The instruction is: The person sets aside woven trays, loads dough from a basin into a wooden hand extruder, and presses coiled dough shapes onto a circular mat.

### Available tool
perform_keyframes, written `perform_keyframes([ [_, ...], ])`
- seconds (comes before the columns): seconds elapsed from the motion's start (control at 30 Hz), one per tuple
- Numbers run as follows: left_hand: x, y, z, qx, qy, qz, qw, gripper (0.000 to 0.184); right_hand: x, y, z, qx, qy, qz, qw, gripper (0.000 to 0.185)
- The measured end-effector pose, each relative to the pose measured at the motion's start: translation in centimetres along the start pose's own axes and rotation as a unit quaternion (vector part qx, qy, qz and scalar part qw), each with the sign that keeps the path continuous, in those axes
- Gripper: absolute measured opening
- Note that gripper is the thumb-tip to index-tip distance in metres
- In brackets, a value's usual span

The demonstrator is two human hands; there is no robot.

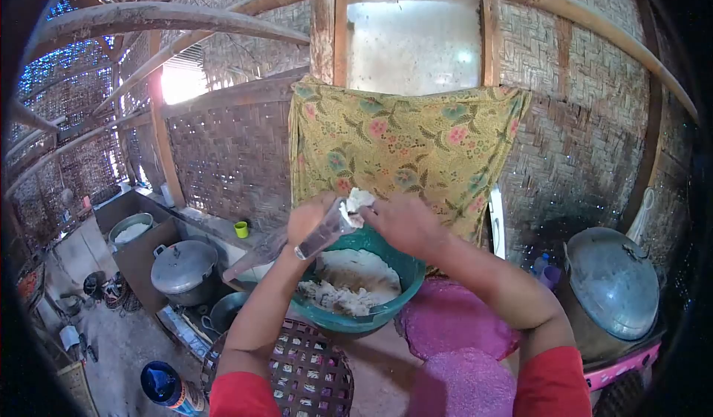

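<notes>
Indoors, a person in red sleeves worked over a green basin [412,296], the left hand [307,220] closed around clear plastic [327,237] that slanted toward the right hand [405,224]. The right hand's fingers bent inward at the white clump [359,200] at the plastic's upper end; how firmly they gripped could not be told. Below both hands, the basin held white mix [356,265], crumbly at its near side. Beyond the hands hung a floral cloth [401,146]. To the left of the left hand stood a green cup [241,229] and a lidded pot [184,270]; below it lay a woven basket [312,376]. To the right hand's right stood a large pot [613,283].
</notes>
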State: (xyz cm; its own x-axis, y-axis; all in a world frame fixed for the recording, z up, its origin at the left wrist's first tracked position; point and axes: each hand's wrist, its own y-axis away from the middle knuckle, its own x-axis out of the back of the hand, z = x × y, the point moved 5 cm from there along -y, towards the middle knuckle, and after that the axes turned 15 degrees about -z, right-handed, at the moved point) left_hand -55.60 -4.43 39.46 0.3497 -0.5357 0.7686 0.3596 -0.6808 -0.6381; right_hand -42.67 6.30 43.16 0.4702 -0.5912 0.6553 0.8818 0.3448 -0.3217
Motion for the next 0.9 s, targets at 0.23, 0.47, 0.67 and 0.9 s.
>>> perform_keyframes([
  [0.23, 1.3, 1.5, -4.5, -0.061, 0.137, 0.105, 0.983, 0.037, 2.3, 2.8, 3.9, -0.064, -0.087, 0.052, 0.993, 0.019],
  [0.47, 0.9, 0.2, -5.7, 0.089, 0.177, 0.098, 0.975, 0.027, -2.2, 2.5, 5.9, -0.2, -0.164, -0.003, 0.966, 0.025],
  [0.67, 5.1, 1.9, -4.1, 0.094, 0.038, 0.103, 0.989, 0.029, -14.9, 3.5, -1.3, -0.098, -0.226, -0.314, 0.917, 0.023],
  [0.9, 7.3, 3.2, -3.0, 0.086, 0.023, 0.094, 0.992, 0.031, -24.0, 2.7, -9.3, -0.054, -0.262, -0.36, 0.894, 0.025],
])
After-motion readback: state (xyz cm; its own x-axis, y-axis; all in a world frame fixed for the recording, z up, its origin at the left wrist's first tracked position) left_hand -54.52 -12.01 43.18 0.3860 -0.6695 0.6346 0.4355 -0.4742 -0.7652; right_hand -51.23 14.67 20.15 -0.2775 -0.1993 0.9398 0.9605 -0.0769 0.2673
